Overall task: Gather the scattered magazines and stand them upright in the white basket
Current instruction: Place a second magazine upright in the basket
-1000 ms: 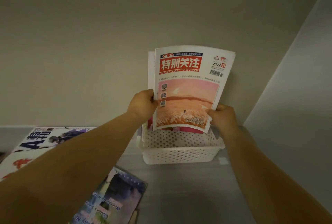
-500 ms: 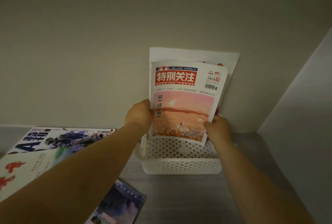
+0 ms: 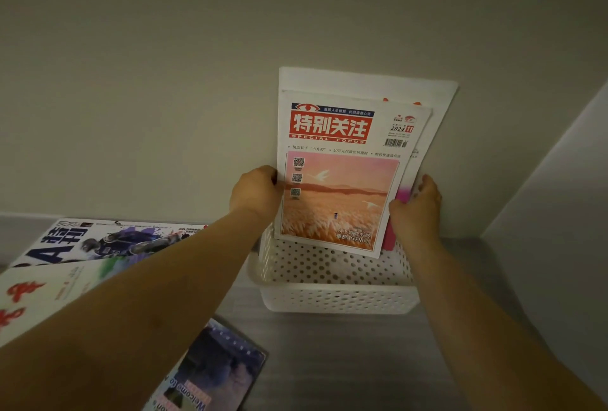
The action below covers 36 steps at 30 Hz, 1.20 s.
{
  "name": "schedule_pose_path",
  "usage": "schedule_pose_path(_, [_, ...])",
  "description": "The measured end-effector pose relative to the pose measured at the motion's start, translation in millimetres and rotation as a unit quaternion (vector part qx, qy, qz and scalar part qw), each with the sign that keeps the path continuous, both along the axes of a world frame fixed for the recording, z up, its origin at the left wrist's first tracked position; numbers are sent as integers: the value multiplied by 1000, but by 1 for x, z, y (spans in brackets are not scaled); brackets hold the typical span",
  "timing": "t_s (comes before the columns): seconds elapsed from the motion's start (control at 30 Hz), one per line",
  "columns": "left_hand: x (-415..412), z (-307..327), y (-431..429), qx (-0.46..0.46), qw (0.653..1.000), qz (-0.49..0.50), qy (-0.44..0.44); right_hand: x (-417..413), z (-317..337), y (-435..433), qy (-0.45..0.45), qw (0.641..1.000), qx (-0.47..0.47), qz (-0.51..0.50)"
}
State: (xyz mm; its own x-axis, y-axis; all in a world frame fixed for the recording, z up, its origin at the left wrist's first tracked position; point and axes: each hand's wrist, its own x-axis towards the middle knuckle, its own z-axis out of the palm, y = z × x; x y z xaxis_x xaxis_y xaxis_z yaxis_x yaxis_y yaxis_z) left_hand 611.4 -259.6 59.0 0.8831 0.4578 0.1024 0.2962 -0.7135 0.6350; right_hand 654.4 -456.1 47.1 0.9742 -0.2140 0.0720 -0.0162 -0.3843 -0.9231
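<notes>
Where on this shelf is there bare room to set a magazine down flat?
Bare grey shelf lies in front of the white basket, between the dark magazine and the right forearm. Left of the basket is crowded: the basketball magazine and a white one with red characters overlap there.

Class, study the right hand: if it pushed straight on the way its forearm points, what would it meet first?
Probably the magazines standing behind the Special Focus magazine, whose right edges the right hand already grips; beyond them lies the wall. Depth is uncertain.
</notes>
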Motion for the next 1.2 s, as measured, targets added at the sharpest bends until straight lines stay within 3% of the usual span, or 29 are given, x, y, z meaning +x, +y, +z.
schedule_pose_path(0.17, [0, -2, 10, -1, 1000, -23, 3, 2, 4, -2, 1, 999, 37, 4])
schedule_pose_path(0.43, [-11, -11, 14, -115, 991, 13, -70, -2, 13, 5, -66, 994, 81, -8])
schedule_pose_path(0.97, [-7, -6, 10, -77, 996, 11, -35, -3, 5, -12, -32, 999, -12, 39])
schedule_pose_path(1.2, [-27, 5, 17, -117, 993, 25, -23, -20, 20, -13, -22, 999, -38, 30])
